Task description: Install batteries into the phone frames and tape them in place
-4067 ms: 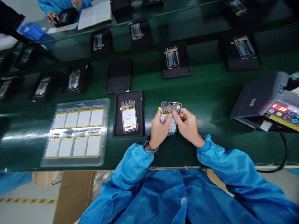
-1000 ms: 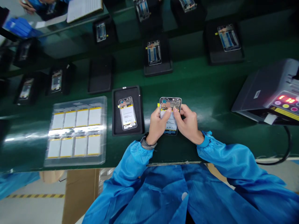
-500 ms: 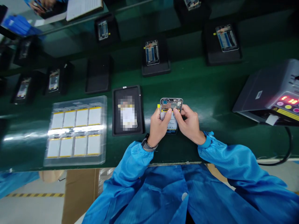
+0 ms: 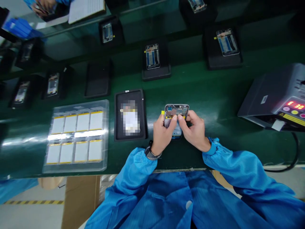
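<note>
An opened smartphone (image 4: 176, 110), its circuit board and battery showing, is held between my two hands above the green bench. My left hand (image 4: 162, 132) wraps its left edge, with the thumb pressed on the yellow strip at the battery's top. From the other side my right hand (image 4: 195, 131) grips the right edge, its thumb tip close beside the left one on the same strip. A small yellow tab (image 4: 163, 112) sticks out at the phone's upper left. My fingers under the phone are mostly hidden.
Left of my hands lies a black tray (image 4: 117, 117) with a blurred-out item in it. Farther left is a clear plastic tray (image 4: 105, 136) of white batteries. A grey machine (image 4: 259, 92) with a red display stands right. Black trays with opened phones (image 4: 152, 56) line the back; a co-worker's hands (image 4: 44, 7) show top left.
The phone and both hands sit slightly lower in view, and the phone's top looks a little more tilted. Both thumbs stay pressed near the battery's top edge.
</note>
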Tool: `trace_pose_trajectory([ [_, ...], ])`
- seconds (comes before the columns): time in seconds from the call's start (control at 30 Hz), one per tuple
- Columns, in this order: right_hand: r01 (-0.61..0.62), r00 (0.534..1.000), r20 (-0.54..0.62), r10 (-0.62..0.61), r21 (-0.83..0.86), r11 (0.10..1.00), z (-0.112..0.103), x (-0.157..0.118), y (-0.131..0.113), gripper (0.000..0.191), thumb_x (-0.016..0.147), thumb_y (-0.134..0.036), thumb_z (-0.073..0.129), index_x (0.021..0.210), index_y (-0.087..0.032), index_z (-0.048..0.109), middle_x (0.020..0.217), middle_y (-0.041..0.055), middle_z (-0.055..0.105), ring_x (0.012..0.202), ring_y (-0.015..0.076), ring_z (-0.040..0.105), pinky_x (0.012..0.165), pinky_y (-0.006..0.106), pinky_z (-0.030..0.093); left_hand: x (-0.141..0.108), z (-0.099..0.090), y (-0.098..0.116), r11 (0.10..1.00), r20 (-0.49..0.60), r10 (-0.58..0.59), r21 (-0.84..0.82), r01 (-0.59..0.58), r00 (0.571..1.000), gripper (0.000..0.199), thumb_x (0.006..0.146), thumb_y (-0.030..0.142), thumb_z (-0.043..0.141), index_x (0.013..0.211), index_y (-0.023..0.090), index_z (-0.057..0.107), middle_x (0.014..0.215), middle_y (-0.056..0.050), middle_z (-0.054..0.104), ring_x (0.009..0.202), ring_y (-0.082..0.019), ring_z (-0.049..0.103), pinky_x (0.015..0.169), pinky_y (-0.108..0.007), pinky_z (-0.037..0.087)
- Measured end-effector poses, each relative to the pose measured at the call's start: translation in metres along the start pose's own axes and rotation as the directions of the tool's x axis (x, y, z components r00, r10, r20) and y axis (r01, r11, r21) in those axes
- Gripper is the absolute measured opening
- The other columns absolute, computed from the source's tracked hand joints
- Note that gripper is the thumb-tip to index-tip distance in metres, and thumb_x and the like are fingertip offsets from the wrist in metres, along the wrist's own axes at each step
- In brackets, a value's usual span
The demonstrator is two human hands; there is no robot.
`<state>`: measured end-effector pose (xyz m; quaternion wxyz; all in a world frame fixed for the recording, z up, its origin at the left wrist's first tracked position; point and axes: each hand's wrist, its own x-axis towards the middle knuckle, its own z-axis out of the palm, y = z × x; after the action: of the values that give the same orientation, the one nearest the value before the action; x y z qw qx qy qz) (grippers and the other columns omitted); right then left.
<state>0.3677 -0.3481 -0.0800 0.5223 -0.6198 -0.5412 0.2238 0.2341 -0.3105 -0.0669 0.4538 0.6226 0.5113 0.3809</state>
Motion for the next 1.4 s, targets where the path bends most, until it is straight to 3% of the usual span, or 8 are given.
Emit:
trace_pose_trajectory([
  [0.23,0.037,0.999,-0.021,-0.037,-0.007,0.999,-0.0017,-0.0013,-0.0032,0.011,0.098,-0.032,0.061,0.097,-0.021,0.062,0.063,-0.0049,0.059,0.054,0.0107,0.051,0.055,0.023,0.042,-0.0034,-0.0007,0.0012,0.999,0.015,0.011,-0.039,-0.010,1.000,0.031,0.097,0.047,0.062,0.095,0.016,0.066,0.077,-0.001,0.066,0.066,-0.013,0.056,0.060,-0.023,0.044],
  [0.43,-0.006,0.999,0.045,0.005,0.036,0.999,-0.0019,-0.0004,-0.0034,0.016,0.101,-0.034,0.056,0.102,-0.020,0.062,0.063,-0.0050,0.055,0.055,0.0112,0.048,0.055,0.024,0.040,-0.0006,-0.0022,0.0004,0.999,0.014,0.018,-0.042,-0.017,1.000,0.030,0.097,0.046,0.062,0.099,0.017,0.067,0.082,-0.002,0.069,0.070,-0.013,0.058,0.065,-0.024,0.047],
  [0.67,-0.029,0.999,0.029,0.028,0.034,0.999,-0.0018,-0.0024,-0.0048,0.018,0.101,-0.038,0.056,0.103,-0.021,0.062,0.065,-0.0041,0.056,0.057,0.0124,0.050,0.058,0.025,0.042,0.0015,-0.0002,0.0016,0.999,0.001,0.021,-0.039,-0.021,1.000,0.032,0.094,0.049,0.064,0.094,0.017,0.067,0.078,-0.002,0.068,0.067,-0.014,0.058,0.062,-0.025,0.046],
  [0.93,0.003,1.000,-0.016,-0.003,0.004,1.000,-0.0023,-0.0015,-0.0031,0.013,0.099,-0.034,0.059,0.099,-0.021,0.062,0.064,-0.0048,0.056,0.055,0.0112,0.050,0.055,0.024,0.040,0.0018,-0.0013,0.0009,0.995,0.080,0.004,-0.101,0.004,0.997,0.039,0.097,0.055,0.060,0.105,0.017,0.067,0.094,-0.007,0.073,0.083,-0.018,0.065,0.074,-0.027,0.051],
  [1.17,0.042,0.998,-0.041,-0.042,-0.010,0.999,-0.0010,-0.0032,-0.0023,0.011,0.098,-0.031,0.060,0.095,-0.021,0.060,0.061,-0.0061,0.053,0.053,0.0102,0.047,0.053,0.023,0.038,0.0030,-0.0006,0.0010,0.998,0.062,0.014,-0.059,-0.011,0.998,0.041,0.094,0.057,0.062,0.098,0.017,0.067,0.082,-0.003,0.068,0.071,-0.014,0.058,0.065,-0.025,0.047],
  [1.4,0.027,0.998,-0.052,-0.027,-0.012,1.000,0.0001,-0.0034,-0.0036,0.013,0.099,-0.034,0.058,0.097,-0.021,0.060,0.060,-0.0059,0.053,0.052,0.0108,0.049,0.053,0.024,0.040,0.0026,-0.0014,0.0003,0.997,0.075,0.033,-0.066,-0.028,0.997,0.035,0.096,0.052,0.062,0.098,0.017,0.067,0.082,-0.003,0.069,0.071,-0.014,0.058,0.065,-0.025,0.047],
])
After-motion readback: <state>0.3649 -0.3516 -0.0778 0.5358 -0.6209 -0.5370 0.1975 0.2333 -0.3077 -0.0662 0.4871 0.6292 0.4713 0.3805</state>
